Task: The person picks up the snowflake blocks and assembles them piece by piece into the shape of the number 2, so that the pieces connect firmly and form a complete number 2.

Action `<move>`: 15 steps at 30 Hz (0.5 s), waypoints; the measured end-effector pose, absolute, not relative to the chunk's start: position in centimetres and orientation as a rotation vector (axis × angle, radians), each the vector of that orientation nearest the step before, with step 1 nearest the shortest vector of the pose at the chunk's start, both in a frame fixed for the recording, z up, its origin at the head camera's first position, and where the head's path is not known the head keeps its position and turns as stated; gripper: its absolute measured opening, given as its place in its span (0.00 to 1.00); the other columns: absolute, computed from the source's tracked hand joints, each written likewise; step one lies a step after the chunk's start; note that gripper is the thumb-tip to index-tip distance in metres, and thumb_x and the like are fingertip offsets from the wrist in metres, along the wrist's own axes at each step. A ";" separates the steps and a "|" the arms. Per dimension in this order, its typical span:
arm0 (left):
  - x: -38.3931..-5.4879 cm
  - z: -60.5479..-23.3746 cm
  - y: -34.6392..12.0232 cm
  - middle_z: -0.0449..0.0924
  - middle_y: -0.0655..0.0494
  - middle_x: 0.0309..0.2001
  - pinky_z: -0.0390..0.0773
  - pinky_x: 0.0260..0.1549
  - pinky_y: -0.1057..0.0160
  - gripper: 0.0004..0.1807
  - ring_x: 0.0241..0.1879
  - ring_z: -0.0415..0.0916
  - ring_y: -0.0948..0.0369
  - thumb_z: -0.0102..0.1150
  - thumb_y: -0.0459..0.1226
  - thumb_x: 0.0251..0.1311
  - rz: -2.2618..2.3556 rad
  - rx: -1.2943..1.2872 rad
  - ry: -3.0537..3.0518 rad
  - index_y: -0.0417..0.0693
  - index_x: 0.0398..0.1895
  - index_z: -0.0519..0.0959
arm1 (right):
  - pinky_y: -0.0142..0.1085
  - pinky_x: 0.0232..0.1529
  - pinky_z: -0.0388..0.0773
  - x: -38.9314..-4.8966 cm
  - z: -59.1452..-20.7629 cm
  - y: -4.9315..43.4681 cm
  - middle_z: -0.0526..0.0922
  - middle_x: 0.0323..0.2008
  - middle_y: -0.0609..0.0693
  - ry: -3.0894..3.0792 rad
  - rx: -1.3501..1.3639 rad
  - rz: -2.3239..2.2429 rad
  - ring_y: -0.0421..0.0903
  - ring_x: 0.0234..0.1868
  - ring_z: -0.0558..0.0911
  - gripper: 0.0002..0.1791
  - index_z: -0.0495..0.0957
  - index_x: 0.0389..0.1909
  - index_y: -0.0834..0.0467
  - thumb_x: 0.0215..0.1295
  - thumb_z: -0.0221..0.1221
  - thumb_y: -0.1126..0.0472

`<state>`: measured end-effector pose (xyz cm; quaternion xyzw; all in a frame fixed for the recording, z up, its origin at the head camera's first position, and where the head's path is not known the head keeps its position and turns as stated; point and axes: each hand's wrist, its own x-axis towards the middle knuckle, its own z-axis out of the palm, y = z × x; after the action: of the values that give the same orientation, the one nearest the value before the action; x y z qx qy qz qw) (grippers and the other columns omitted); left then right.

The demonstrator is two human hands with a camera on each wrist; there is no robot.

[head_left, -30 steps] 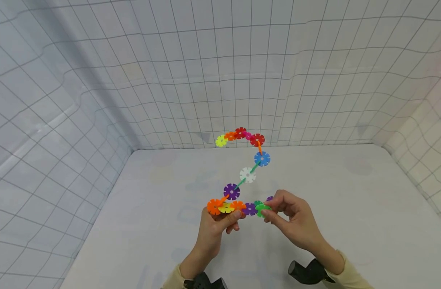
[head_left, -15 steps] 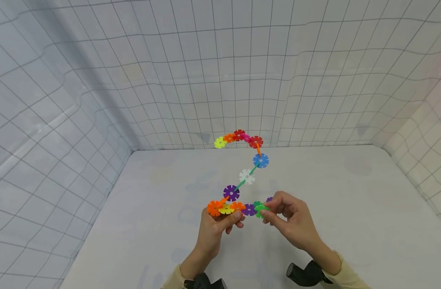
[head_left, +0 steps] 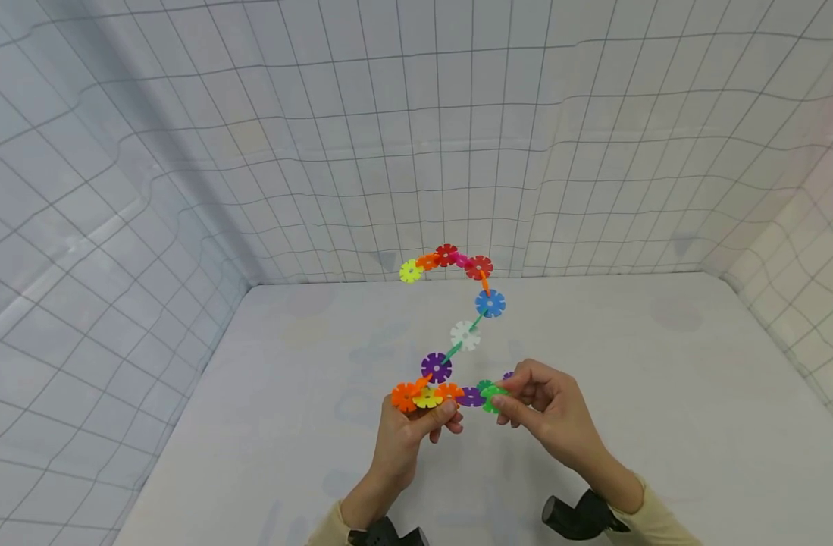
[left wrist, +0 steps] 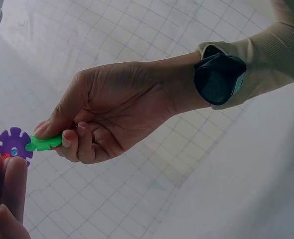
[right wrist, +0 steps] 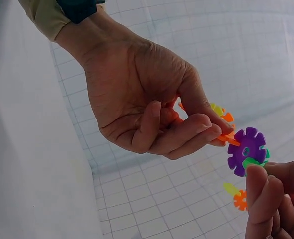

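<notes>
A long chain of slotted plastic snowflake discs hangs between my hands in the head view. My left hand (head_left: 399,447) holds it near an orange disc (head_left: 449,391), thumb on top, with a yellow disc (head_left: 427,397) beside it. My right hand (head_left: 559,417) pinches a bright green disc (head_left: 493,398) between thumb and forefinger. Between the hands sits a purple disc (right wrist: 246,152); the green one meets its edge in the left wrist view. From the left hand the chain climbs past another purple disc (head_left: 436,368), a white disc (head_left: 465,335) and a blue disc (head_left: 490,303).
The chain's far end curls left through red discs (head_left: 479,267) to a yellow-green disc (head_left: 411,271). Below lies a white table (head_left: 307,440), with grid-patterned white curtains (head_left: 361,152) at the back and sides. Black wrist devices (head_left: 580,516) sit on both wrists.
The far end of the chain has swung a little to the left, and its lower part has sunk slightly. Both hands keep their holds almost in place.
</notes>
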<state>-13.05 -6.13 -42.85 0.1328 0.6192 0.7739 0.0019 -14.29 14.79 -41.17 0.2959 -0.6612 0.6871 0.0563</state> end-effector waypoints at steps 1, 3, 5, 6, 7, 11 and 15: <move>-13.1 -42.8 -6.1 0.82 0.52 0.23 0.70 0.17 0.71 0.11 0.22 0.81 0.59 0.60 0.29 0.59 2.423 0.415 1.947 0.22 0.32 0.78 | 0.37 0.20 0.78 -14.3 -41.2 14.8 0.80 0.26 0.57 -2.003 0.898 2.093 0.49 0.21 0.81 0.08 0.75 0.34 0.67 0.56 0.60 0.80; -13.1 -42.8 -6.1 0.82 0.52 0.23 0.70 0.17 0.71 0.11 0.22 0.81 0.59 0.59 0.29 0.60 2.414 0.418 1.950 0.23 0.32 0.78 | 0.37 0.21 0.78 -14.4 -41.2 14.8 0.80 0.26 0.57 -2.002 0.900 2.098 0.49 0.21 0.81 0.08 0.75 0.34 0.67 0.56 0.59 0.80; -13.1 -42.9 -6.1 0.82 0.51 0.23 0.70 0.17 0.71 0.11 0.21 0.81 0.59 0.59 0.29 0.60 2.405 0.419 1.949 0.23 0.32 0.78 | 0.37 0.21 0.79 -14.5 -41.3 14.9 0.80 0.26 0.56 -2.003 0.912 2.081 0.48 0.21 0.81 0.08 0.75 0.33 0.67 0.56 0.59 0.80; -13.1 -42.9 -6.1 0.82 0.51 0.23 0.70 0.17 0.71 0.11 0.21 0.81 0.59 0.59 0.29 0.60 2.401 0.420 1.947 0.23 0.32 0.78 | 0.38 0.21 0.79 -14.5 -41.3 14.9 0.80 0.26 0.56 -2.005 0.922 2.065 0.48 0.21 0.81 0.08 0.75 0.33 0.67 0.56 0.59 0.80; -13.1 -42.9 -6.1 0.82 0.52 0.23 0.70 0.17 0.71 0.11 0.21 0.81 0.59 0.59 0.29 0.60 2.397 0.419 1.948 0.23 0.32 0.78 | 0.38 0.20 0.79 -14.6 -41.4 14.9 0.80 0.26 0.56 -2.007 0.932 2.048 0.48 0.21 0.81 0.08 0.75 0.33 0.67 0.56 0.59 0.80; -13.1 -42.9 -6.1 0.82 0.52 0.22 0.70 0.17 0.70 0.11 0.21 0.82 0.58 0.60 0.30 0.60 2.379 0.413 1.937 0.23 0.32 0.78 | 0.39 0.20 0.78 -14.6 -41.3 14.9 0.78 0.27 0.54 -2.033 0.967 1.983 0.47 0.21 0.79 0.10 0.76 0.33 0.65 0.55 0.60 0.81; -13.1 -43.0 -6.0 0.82 0.53 0.23 0.70 0.18 0.70 0.12 0.22 0.82 0.58 0.60 0.30 0.60 2.388 0.410 1.914 0.23 0.33 0.77 | 0.37 0.20 0.78 -14.6 -41.3 14.9 0.79 0.27 0.54 -2.036 0.970 1.965 0.47 0.21 0.79 0.11 0.76 0.34 0.64 0.55 0.60 0.81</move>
<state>-13.11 -5.96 -43.00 0.1329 0.6198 0.7730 0.0269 -14.63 14.92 -41.27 0.3233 -0.6787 0.6551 0.0753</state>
